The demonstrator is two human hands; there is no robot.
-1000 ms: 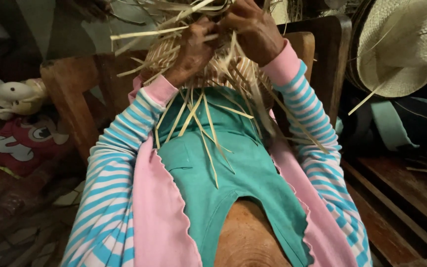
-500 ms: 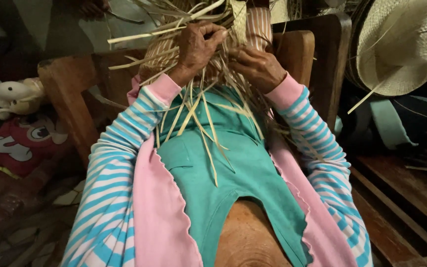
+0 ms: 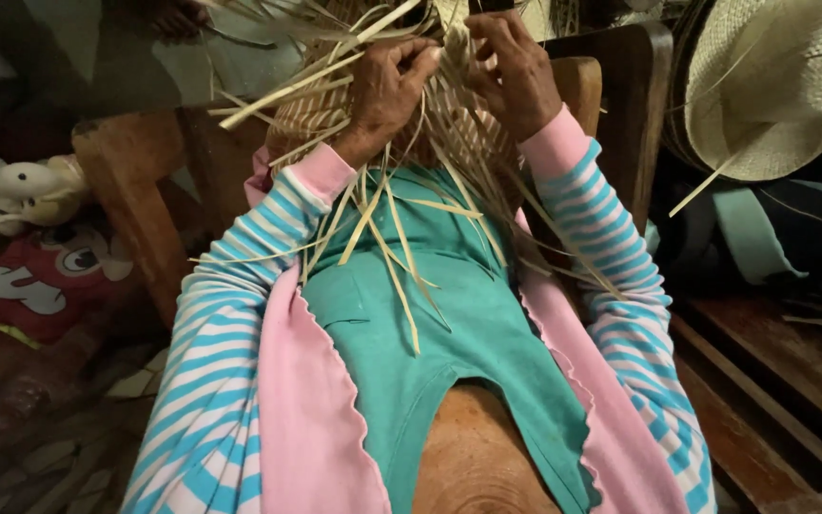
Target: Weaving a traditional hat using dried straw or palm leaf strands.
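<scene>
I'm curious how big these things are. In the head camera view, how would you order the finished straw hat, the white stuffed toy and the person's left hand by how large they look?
1. Finished straw hat, largest, though partly cut off.
2. White stuffed toy and left hand look about alike; they lie at different distances from the camera, so I would not rank them.

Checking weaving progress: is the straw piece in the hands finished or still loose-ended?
Loose-ended: the straw piece has many unwoven strips hanging down, held between left hand and right hand.

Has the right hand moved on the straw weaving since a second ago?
Yes. The right hand dropped toward the wooden chair back, then rose again, ending near where it began on the straw weaving.
</scene>
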